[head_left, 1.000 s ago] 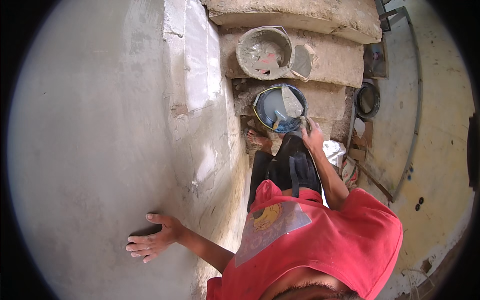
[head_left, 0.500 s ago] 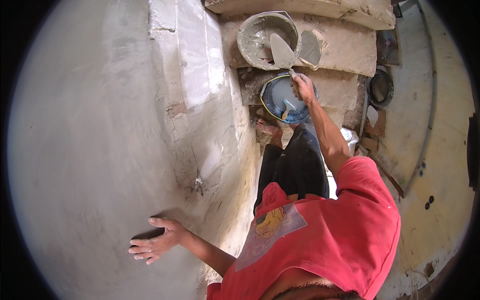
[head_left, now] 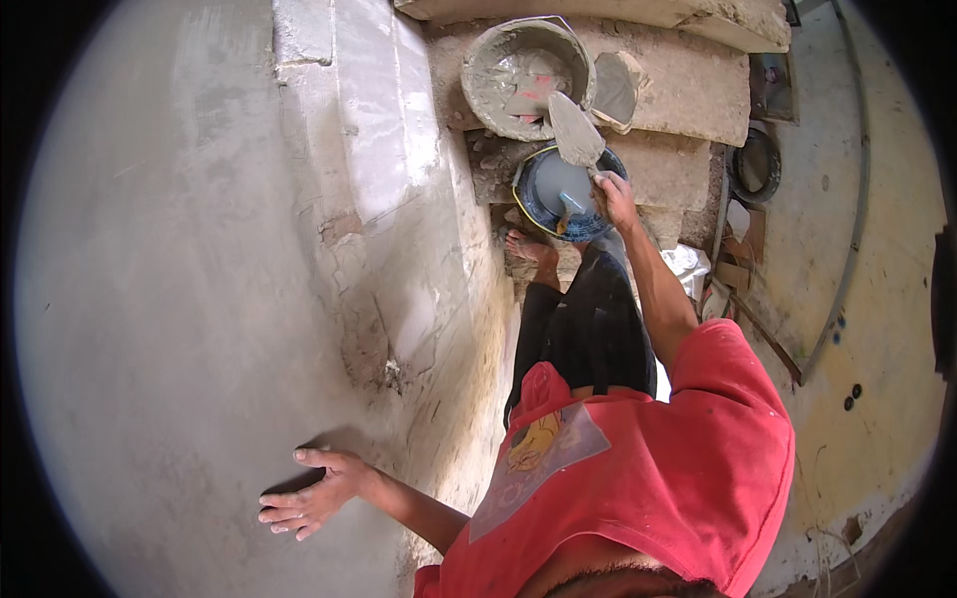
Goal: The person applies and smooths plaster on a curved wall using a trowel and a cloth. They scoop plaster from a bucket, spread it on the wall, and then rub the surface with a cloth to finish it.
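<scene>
At my left is the grey wall, and the person's left hand is against it, fingers spread. Next stands a mortar bucket, smeared with grey. Near it, a blue-black bucket has cloudy liquid and a brush. Between their rims hovers the trowel, its handle gripped in the right hand.

Steps: rough, dusty, ranged near to far | far step: mortar-coated bucket at left, open container with grey contents just beside it at right | nearer step: blue bucket of cloudy liquid at left, base hidden
</scene>
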